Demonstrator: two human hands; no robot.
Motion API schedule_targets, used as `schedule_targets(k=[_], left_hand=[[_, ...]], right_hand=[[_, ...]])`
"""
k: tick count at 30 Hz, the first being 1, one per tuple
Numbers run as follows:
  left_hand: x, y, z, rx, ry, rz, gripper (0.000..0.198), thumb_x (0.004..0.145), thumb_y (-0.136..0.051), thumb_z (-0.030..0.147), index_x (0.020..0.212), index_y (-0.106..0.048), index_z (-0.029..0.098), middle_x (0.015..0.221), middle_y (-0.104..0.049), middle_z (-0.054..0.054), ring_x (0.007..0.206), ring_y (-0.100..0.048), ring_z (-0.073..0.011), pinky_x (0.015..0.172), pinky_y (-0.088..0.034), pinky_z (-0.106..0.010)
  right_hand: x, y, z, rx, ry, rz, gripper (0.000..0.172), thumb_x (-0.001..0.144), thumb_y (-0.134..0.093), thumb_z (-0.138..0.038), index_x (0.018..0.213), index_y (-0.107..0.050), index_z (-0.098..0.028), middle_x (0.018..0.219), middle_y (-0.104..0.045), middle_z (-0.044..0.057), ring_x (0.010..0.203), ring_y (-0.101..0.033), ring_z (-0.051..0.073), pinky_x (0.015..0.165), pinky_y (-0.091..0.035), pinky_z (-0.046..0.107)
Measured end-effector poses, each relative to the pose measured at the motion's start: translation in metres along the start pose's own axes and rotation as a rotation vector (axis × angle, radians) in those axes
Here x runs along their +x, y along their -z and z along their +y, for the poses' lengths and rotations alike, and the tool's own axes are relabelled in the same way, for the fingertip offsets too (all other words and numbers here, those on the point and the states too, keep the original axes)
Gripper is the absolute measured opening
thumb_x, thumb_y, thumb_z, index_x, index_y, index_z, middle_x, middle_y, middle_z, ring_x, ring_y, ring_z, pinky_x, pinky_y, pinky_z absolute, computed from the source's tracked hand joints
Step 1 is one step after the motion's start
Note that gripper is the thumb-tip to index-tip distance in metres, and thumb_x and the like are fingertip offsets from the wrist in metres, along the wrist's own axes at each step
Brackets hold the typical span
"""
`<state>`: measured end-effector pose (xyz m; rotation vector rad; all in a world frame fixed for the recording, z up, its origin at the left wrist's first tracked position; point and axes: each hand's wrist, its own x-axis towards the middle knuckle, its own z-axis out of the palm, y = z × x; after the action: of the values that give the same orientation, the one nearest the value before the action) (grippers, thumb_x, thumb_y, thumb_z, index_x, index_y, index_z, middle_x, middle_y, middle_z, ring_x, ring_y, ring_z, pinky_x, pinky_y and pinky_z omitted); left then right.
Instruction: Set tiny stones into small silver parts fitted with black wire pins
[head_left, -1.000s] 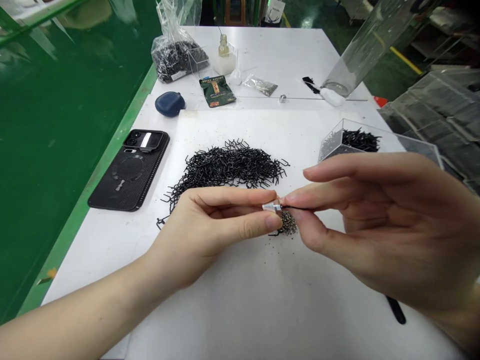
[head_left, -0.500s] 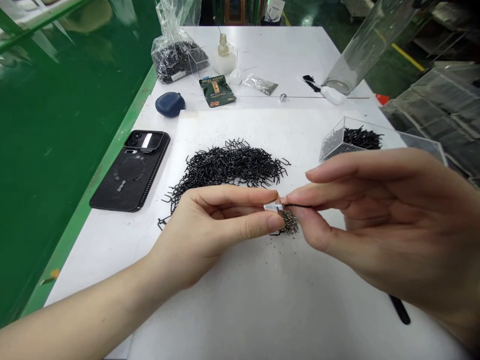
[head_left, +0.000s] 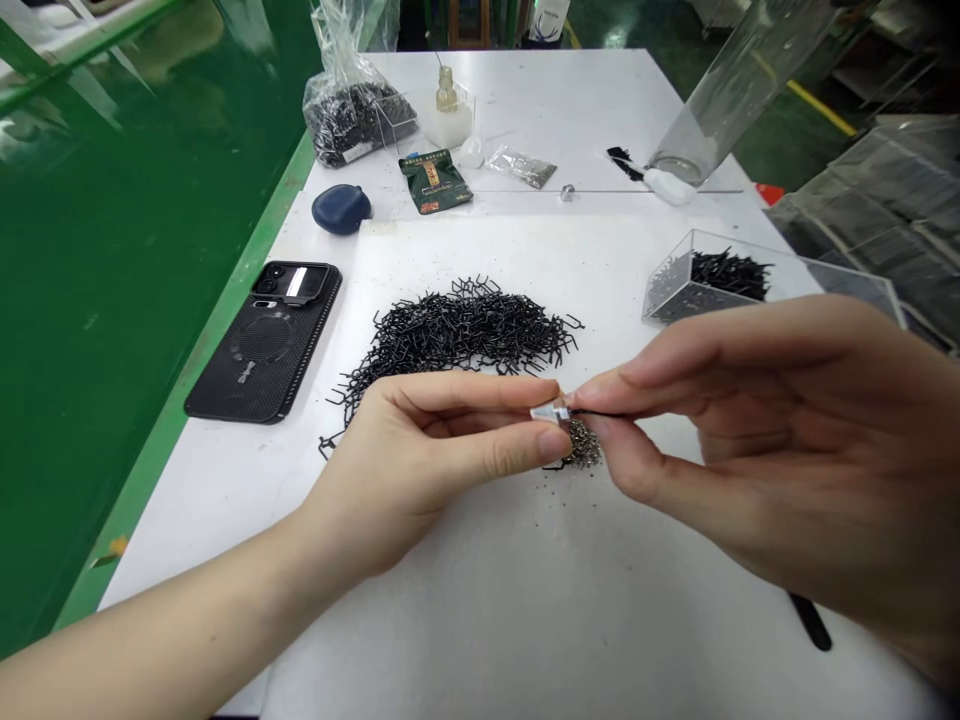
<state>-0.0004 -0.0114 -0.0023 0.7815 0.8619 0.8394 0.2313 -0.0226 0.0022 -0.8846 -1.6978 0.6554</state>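
My left hand (head_left: 420, 450) pinches a tiny silver metal piece (head_left: 550, 412) between thumb and forefinger. My right hand (head_left: 765, 450) meets it from the right, thumb and forefinger pinched on a thin black wire clip (head_left: 600, 412) whose end touches the silver piece. Just below the fingertips lies a small heap of tiny silvery parts (head_left: 581, 445) on the white sheet (head_left: 487, 600). Behind the hands spreads a large pile of black wire clips (head_left: 465, 335).
A black phone (head_left: 266, 340) lies at the left. A clear box with black clips (head_left: 712, 285) stands at the right. Farther back are a blue case (head_left: 341, 208), a green packet (head_left: 433, 182), a bag of clips (head_left: 352, 110), a small bottle (head_left: 448, 95) and a clear tube (head_left: 720, 100).
Both hands stay pinched together on the small parts. The view has shifted slightly; nothing else has moved.
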Motion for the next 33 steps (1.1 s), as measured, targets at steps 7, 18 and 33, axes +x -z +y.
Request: schedule_targets(k=[7, 18, 33], left_hand=[[-0.001, 0.002, 0.000, 0.054, -0.008, 0.016, 0.029, 0.080, -0.117, 0.021, 0.099, -0.102, 0.037, 0.105, -0.099, 0.000, 0.109, -0.097, -0.0246, 0.102, -0.077, -0.026], [-0.001, 0.001, 0.002, 0.082, -0.045, 0.007, 0.027, 0.081, -0.117, 0.019, 0.097, -0.102, 0.035, 0.103, -0.099, 0.006, 0.108, -0.097, -0.0180, 0.095, -0.073, -0.012], [-0.003, -0.002, 0.002, 0.071, -0.060, -0.004, 0.030, 0.074, -0.120, 0.015, 0.092, -0.101, 0.031, 0.098, -0.098, 0.004, 0.094, -0.096, -0.0155, 0.085, -0.074, -0.008]], right_hand=[[0.006, 0.007, -0.002, -0.105, 0.024, -0.046, 0.040, 0.091, -0.091, 0.000, 0.109, -0.079, -0.034, 0.096, -0.093, -0.005, 0.087, -0.096, 0.023, 0.086, -0.086, 0.032], [0.005, 0.011, -0.003, -0.200, 0.046, -0.101, 0.033, 0.091, -0.090, -0.002, 0.103, -0.082, -0.032, 0.094, -0.092, -0.006, 0.079, -0.093, 0.019, 0.082, -0.082, 0.027], [0.002, 0.012, -0.001, -0.143, -0.029, -0.128, 0.029, 0.094, -0.091, -0.010, 0.102, -0.078, -0.034, 0.096, -0.091, -0.008, 0.081, -0.090, 0.016, 0.084, -0.081, 0.026]])
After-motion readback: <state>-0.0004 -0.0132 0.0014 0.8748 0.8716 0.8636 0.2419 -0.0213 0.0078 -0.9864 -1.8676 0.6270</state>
